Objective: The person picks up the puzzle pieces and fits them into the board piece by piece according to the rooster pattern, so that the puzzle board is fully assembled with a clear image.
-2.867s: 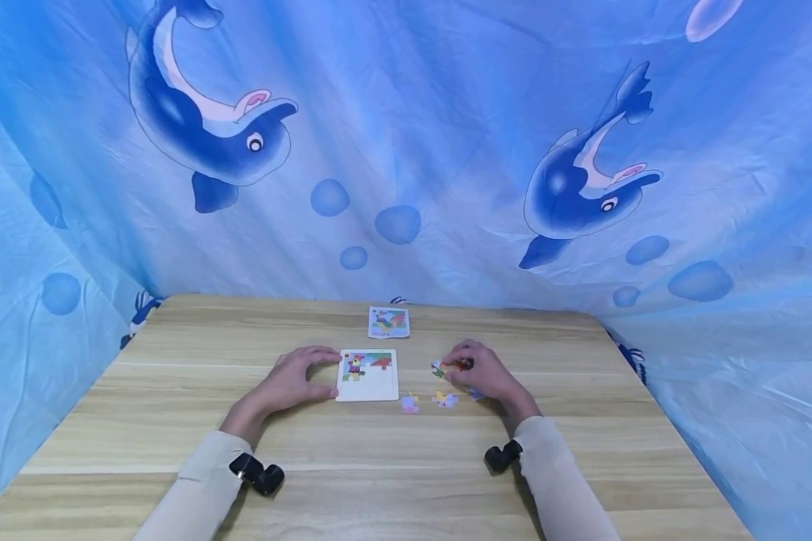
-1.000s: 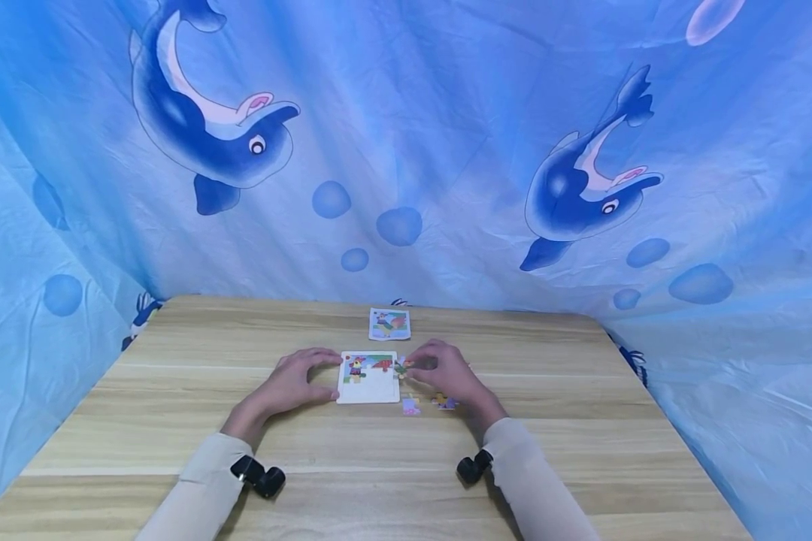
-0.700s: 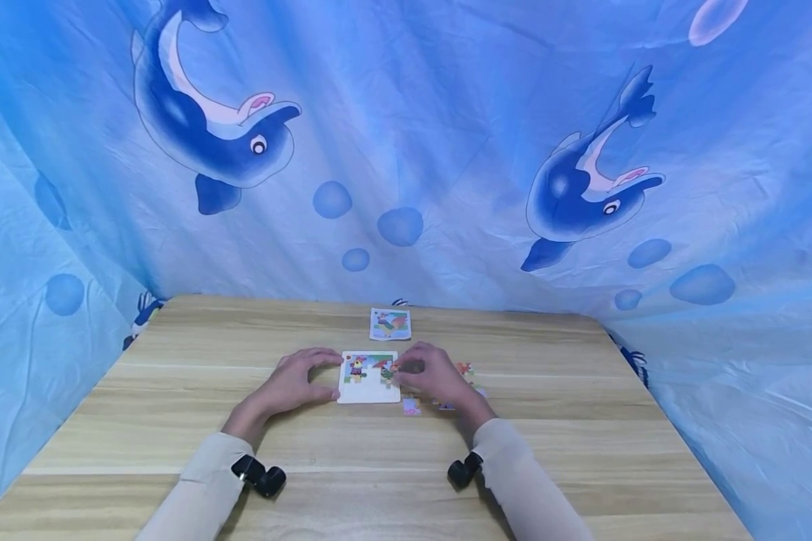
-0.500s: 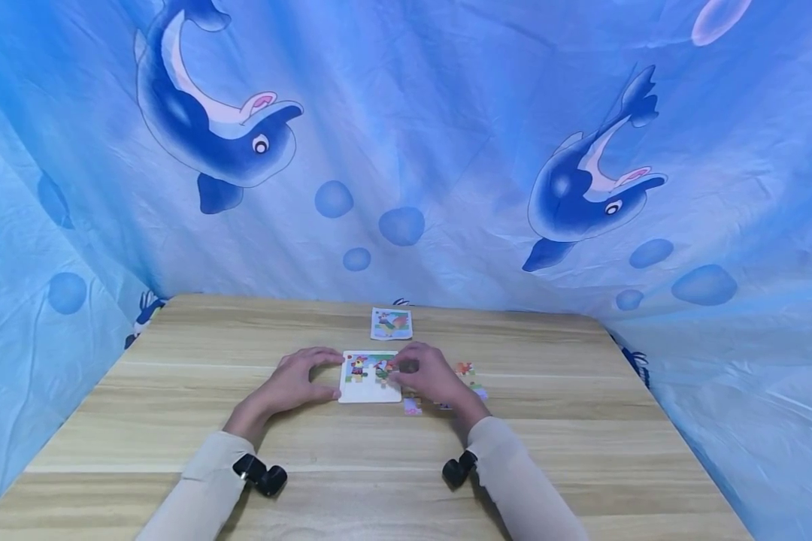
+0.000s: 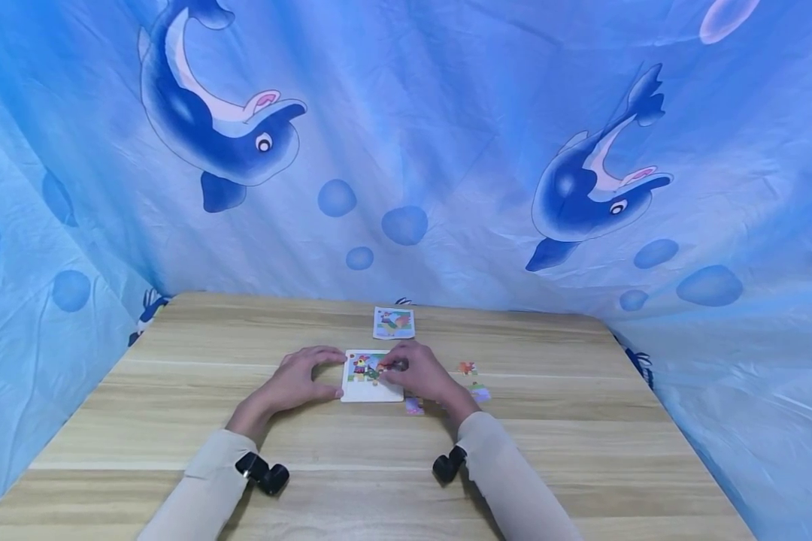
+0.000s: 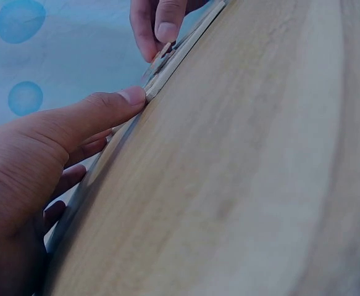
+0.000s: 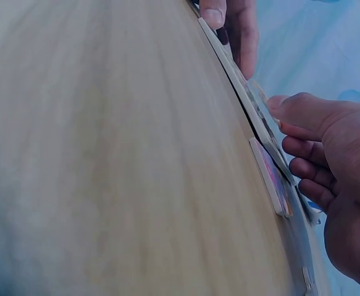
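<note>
A white square puzzle board (image 5: 360,392) lies on the table, its upper part filled with coloured pieces and its lower part bare. My left hand (image 5: 298,382) holds the board at its left side, thumb at the near corner and forefinger at the far one. Over the board's middle, my right hand (image 5: 421,373) pinches a green jigsaw piece (image 5: 374,373) between thumb and fingers. In the left wrist view, that piece (image 6: 160,57) appears tilted at the board's surface; whether it lies flat in place I cannot tell. The right hand covers the board's right part.
Loose jigsaw pieces lie right of the board: an orange one (image 5: 467,368), a green and lilac one (image 5: 480,392), and a pink and lilac one (image 5: 414,406) close to its near corner. A printed picture card (image 5: 394,323) lies behind the board, before the blue dolphin curtain (image 5: 460,270).
My right hand has picked up the green piece from among the loose ones on the right and carried it left over the board. The left hand has stayed at the board's left side.
</note>
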The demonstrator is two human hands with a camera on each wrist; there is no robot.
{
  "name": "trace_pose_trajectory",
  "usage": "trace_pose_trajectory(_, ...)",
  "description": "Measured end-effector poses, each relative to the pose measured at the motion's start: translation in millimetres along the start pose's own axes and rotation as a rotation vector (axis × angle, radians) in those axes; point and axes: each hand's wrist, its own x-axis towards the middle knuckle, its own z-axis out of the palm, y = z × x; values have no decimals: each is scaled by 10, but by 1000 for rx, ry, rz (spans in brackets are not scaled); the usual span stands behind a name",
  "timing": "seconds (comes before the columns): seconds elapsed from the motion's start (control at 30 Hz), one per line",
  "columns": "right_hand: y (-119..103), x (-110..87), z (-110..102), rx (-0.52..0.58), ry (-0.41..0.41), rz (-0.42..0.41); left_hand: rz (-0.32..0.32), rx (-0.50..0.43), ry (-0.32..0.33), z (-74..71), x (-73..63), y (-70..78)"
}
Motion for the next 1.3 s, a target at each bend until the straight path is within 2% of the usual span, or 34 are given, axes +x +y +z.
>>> trace_pose_trajectory(0.6, -29, 40, 38, -42, -35, 30, 4, 4, 3, 11, 10, -9)
trace_pose_trajectory(1.3, -14, 42, 61, -49, -19, 54, 13, 8, 9, 13, 21, -14)
